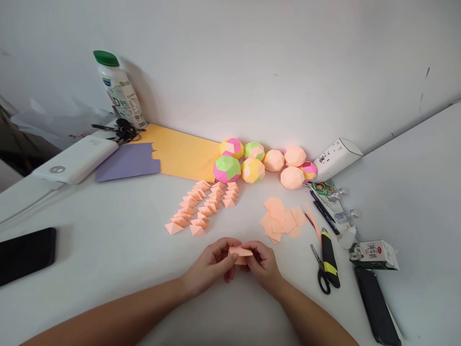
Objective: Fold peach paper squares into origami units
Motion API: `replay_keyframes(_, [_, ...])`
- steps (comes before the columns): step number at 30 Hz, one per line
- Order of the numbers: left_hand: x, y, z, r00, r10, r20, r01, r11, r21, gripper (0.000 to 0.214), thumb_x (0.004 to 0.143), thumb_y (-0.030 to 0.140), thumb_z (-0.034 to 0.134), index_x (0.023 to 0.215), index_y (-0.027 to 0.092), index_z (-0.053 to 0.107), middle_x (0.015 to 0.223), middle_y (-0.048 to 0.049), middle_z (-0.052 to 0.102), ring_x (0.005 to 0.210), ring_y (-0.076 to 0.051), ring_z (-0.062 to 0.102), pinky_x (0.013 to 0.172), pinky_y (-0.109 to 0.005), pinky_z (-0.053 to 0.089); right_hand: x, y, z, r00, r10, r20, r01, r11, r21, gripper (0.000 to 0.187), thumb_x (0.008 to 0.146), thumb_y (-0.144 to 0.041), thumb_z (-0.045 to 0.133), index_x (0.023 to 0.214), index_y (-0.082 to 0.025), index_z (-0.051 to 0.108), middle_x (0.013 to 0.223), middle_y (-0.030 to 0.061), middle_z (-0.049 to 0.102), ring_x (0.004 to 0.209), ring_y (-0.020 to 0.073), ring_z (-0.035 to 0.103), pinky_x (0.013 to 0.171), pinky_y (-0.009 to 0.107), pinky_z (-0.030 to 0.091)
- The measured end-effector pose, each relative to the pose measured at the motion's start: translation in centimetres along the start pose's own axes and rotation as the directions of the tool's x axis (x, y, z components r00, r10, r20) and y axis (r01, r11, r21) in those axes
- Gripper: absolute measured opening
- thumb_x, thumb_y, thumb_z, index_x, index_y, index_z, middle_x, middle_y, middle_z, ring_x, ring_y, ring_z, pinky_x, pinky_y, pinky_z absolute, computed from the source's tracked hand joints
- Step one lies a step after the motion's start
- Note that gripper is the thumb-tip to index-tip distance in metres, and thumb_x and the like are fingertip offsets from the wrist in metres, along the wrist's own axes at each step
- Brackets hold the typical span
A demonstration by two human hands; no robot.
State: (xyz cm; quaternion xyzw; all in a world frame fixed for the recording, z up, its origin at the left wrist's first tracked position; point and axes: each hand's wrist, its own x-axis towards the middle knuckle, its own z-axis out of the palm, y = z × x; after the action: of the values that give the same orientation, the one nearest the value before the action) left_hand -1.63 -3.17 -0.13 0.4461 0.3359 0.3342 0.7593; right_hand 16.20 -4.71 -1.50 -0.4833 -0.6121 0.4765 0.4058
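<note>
A small peach paper piece [240, 252], partly folded, is held between both hands above the front of the table. My left hand [212, 264] pinches its left side with thumb and fingers. On its right side my right hand [264, 264] grips it the same way. Beyond the hands, folded peach paper units [188, 210] stand in three rows. To the right of them lies a loose pile of peach paper squares [277, 216]. Several paper balls [226, 168] in peach, pink, green and yellow sit together near the wall.
At right lie scissors [320, 269], a black-yellow cutter [329, 257], pens [326, 216], a small carton [373, 254] and a dark phone-like slab [376, 305]. At left are a black phone [27, 254], a white power bank [75, 158], keys [124, 129], a bottle [120, 91], purple paper [127, 162] and yellow paper [187, 154].
</note>
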Motion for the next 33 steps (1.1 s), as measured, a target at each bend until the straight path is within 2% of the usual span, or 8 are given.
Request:
replay_keyframes(5, [0.2,-0.8,-0.1,1.000,-0.029,-0.004,0.029,0.998,0.051,0.041,0.079,0.047,0.059,0.105,0.016,0.053,0.055,0.0050,0.054,0.048,-0.012,0.053,0.048,-0.024,0.044,0.1,-0.5,-0.1,0.999,0.041,-0.022,-0.042,0.998,-0.051,0.019,0.088,-0.036,0.049,0.083,-0.019,0.056,0.053,-0.0020,0.055,0.045,0.0114,0.055,0.043,0.021,0.045])
replay_keyframes(11, [0.2,-0.3,0.1,0.999,-0.053,0.005,0.052,0.992,0.114,0.037,0.083,0.052,0.048,0.075,0.017,0.055,0.051,0.0019,0.058,0.043,-0.012,0.053,0.043,-0.022,0.040,0.0,-0.7,-0.2,0.997,0.062,-0.045,-0.066,0.992,-0.103,0.028,0.087,-0.043,0.046,0.074,-0.019,0.048,0.050,-0.0042,0.049,0.042,0.0094,0.046,0.040,0.020,0.039])
replay_keyframes(15, [0.1,0.1,0.0,0.999,-0.050,0.014,0.048,0.989,0.141,0.041,0.086,0.052,0.043,0.067,0.017,0.053,0.048,0.0006,0.058,0.044,-0.013,0.054,0.047,-0.024,0.041,0.0,-0.8,-0.3,0.998,0.038,-0.054,-0.046,0.986,-0.163,0.034,0.090,-0.043,0.041,0.066,-0.019,0.042,0.053,-0.0036,0.045,0.046,0.0093,0.041,0.042,0.020,0.036])
replay_keyframes(17, [0.1,0.3,0.1,0.998,-0.066,0.006,0.065,0.991,0.114,0.042,0.086,0.053,0.042,0.068,0.017,0.053,0.048,0.0004,0.059,0.044,-0.014,0.054,0.047,-0.024,0.042,-0.1,-0.8,-0.2,0.998,0.024,-0.060,-0.031,0.993,-0.117,0.028,0.091,-0.040,0.040,0.074,-0.019,0.045,0.058,-0.0020,0.049,0.049,0.0108,0.046,0.044,0.021,0.039])
replay_keyframes(20, [0.2,0.5,0.1,0.996,-0.091,-0.023,0.091,0.996,0.022,0.040,0.085,0.054,0.043,0.071,0.017,0.052,0.047,0.0012,0.059,0.042,-0.014,0.054,0.045,-0.024,0.043,-0.3,-0.7,0.0,0.995,-0.071,-0.070,0.072,0.997,0.012,0.013,0.092,-0.032,0.039,0.098,-0.021,0.044,0.070,0.0008,0.057,0.054,0.0127,0.052,0.048,0.023,0.045])
replay_keyframes(23, [0.4,0.6,0.2,0.995,-0.090,-0.047,0.087,0.995,-0.051,0.039,0.084,0.054,0.045,0.072,0.018,0.050,0.049,0.0017,0.060,0.042,-0.013,0.055,0.043,-0.024,0.044,-0.3,-0.8,0.0,0.969,-0.245,-0.015,0.245,0.969,-0.016,0.019,0.091,-0.023,0.039,0.110,-0.024,0.041,0.084,0.0047,0.059,0.060,0.0140,0.056,0.053,0.026,0.049])
replay_keyframes(27, [0.5,0.5,0.2,0.995,-0.079,-0.055,0.076,0.995,-0.066,0.039,0.085,0.053,0.045,0.070,0.017,0.050,0.051,0.0017,0.060,0.042,-0.012,0.055,0.043,-0.023,0.044,0.1,-0.9,0.0,0.905,-0.424,0.037,0.421,0.878,-0.226,0.024,0.084,-0.013,0.046,0.105,-0.024,0.052,0.098,0.0096,0.055,0.067,0.0148,0.058,0.057,0.029,0.051])
replay_keyframes(33, [0.4,-0.1,0.0,0.996,-0.076,-0.043,0.076,0.997,-0.011,0.036,0.086,0.050,0.045,0.074,0.016,0.051,0.052,0.0031,0.057,0.041,-0.011,0.055,0.043,-0.022,0.044,0.5,-0.8,0.0,0.896,-0.445,-0.005,0.428,0.865,-0.264,0.009,0.081,-0.020,0.059,0.088,-0.022,0.063,0.088,0.0082,0.059,0.077,0.0192,0.061,0.063,0.031,0.054])
